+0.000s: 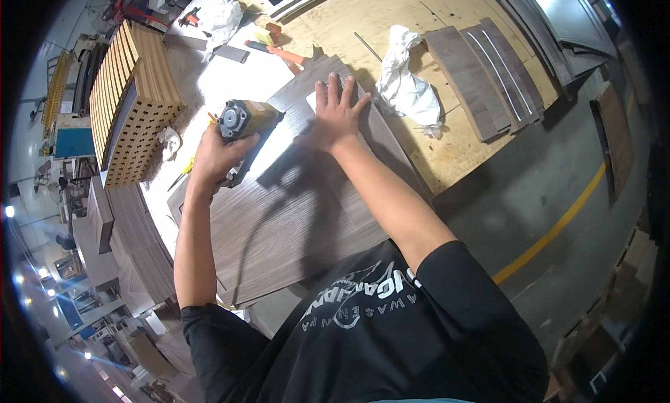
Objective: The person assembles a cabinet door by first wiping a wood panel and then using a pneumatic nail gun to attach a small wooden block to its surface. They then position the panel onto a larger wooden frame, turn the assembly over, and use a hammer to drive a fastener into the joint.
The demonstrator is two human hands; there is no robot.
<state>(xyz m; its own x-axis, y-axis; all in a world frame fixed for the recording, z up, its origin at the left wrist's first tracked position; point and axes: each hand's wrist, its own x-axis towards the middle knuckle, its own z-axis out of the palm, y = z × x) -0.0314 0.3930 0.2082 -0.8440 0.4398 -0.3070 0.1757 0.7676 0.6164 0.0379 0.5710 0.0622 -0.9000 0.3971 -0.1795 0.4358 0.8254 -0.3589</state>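
A pneumatic nail gun (pixel 246 120) with a round, bolted metal cap is gripped in my left hand (pixel 218 155), fingers wrapped around its handle. The tool lies over the left part of a grey-brown wood-grain panel (pixel 307 221); whether its nose touches the surface is hidden. Near the panel's far edge, my right hand (pixel 336 117) lies flat with fingers spread, holding nothing. A dark hose-like shadow curves across the panel below the nail gun.
A stack of slotted wooden pieces (pixel 136 103) stands at the left. Crumpled white plastic (pixel 408 82) and grey-brown boards (pixel 481 78) lie on the plywood tabletop (pixel 447 152) at right. An orange-handled tool (pixel 279 53) rests beyond the panel. A yellow line (pixel 551 228) crosses the floor.
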